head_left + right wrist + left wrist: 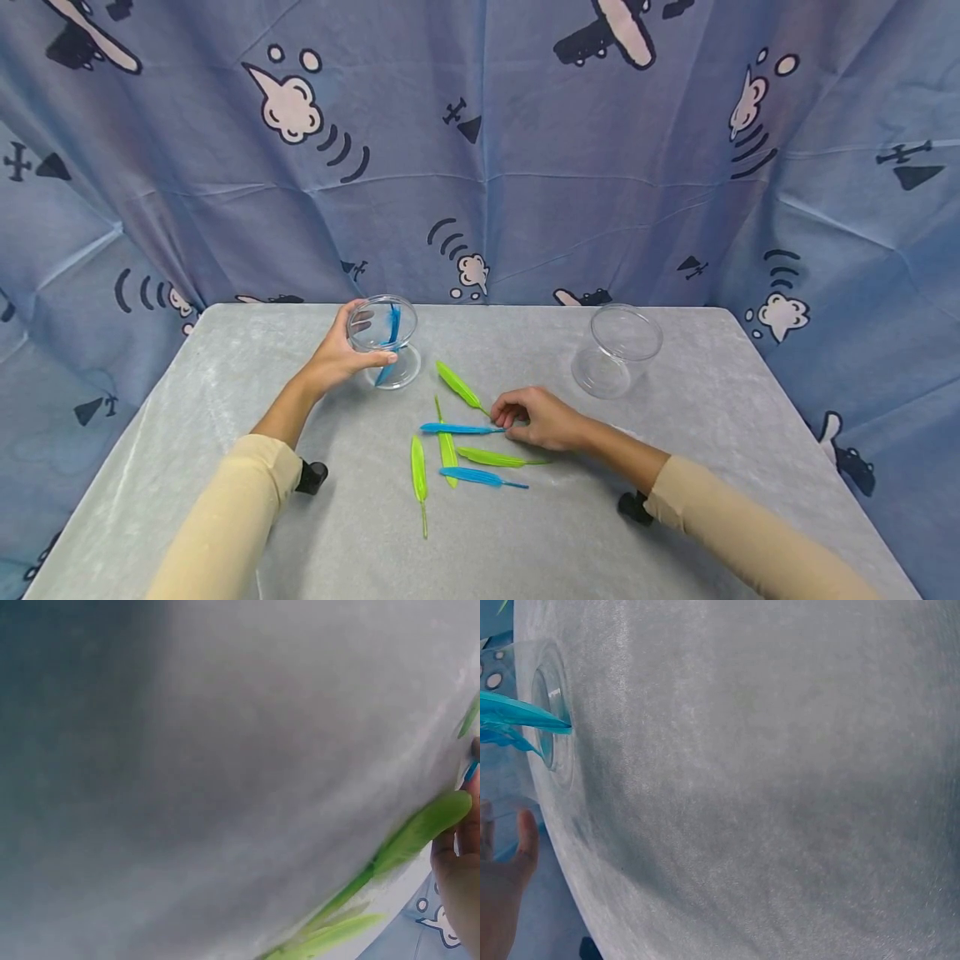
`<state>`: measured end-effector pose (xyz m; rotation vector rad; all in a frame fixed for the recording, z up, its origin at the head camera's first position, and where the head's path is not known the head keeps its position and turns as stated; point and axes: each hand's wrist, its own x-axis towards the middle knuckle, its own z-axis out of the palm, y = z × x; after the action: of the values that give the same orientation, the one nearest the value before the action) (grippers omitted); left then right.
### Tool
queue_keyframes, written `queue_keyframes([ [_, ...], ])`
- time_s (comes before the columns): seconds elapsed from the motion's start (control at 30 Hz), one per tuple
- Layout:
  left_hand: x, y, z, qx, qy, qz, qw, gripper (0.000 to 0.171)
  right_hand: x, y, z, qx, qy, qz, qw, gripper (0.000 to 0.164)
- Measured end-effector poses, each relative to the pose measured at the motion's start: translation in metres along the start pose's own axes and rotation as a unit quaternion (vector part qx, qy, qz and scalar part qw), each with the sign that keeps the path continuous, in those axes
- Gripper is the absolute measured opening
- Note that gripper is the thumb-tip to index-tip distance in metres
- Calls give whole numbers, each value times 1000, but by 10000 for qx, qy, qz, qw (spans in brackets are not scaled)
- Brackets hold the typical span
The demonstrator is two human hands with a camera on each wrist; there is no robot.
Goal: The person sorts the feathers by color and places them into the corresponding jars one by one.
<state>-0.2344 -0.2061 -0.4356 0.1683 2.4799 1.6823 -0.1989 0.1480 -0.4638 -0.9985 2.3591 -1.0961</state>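
Over table (pixel 712 400), hands (pixel 337 357) (pixel 546 419) gripping cup (pixel 407 350), pinching feather (pixel 461 429)

No readable text, no labels, no brand names, no numbers, no signs — in head or wrist views alike

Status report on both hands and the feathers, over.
Left hand holds clear jar, blue feathers inside. Right hand pinches loose blue feather. Green feather underneath, nothing seen on top.

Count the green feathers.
4: the rear green feather, the leftmost green feather, a third green feather crossed by two blue feathers, and a fourth green feather between those two. None looks hidden.
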Motion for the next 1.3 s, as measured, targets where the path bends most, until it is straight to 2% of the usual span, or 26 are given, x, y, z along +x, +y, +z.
queue_keyframes([
  [0.6,0,3,2,120,25,-56,9999,109,2,-9,-9,531,-1,211,9984,20],
  [1.3,-1,3,1,145,34,-89,9998,108,22,-33,-43,646,445,-67,9969,18],
])
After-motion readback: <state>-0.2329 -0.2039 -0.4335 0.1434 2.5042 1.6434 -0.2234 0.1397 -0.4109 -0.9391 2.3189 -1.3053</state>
